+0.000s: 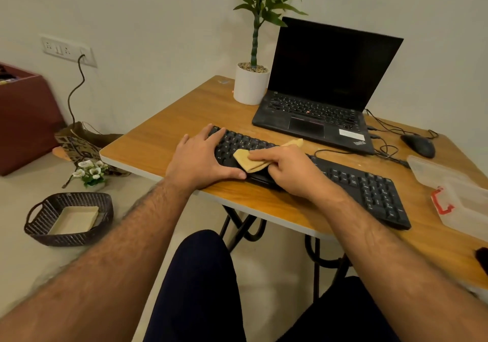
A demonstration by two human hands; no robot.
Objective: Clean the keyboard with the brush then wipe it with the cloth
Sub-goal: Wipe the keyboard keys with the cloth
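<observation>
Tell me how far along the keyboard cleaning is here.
Brushing looks finished: no brush is in either hand. In hand: the right hand presses the cloth on the keyboard near its left end, while the left hand steadies it. Left: wiping the remaining keys to the right.

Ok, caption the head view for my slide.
Right hand wipes the long black plastic keyboard with a folded tan cloth; left hand steadies its end.
</observation>
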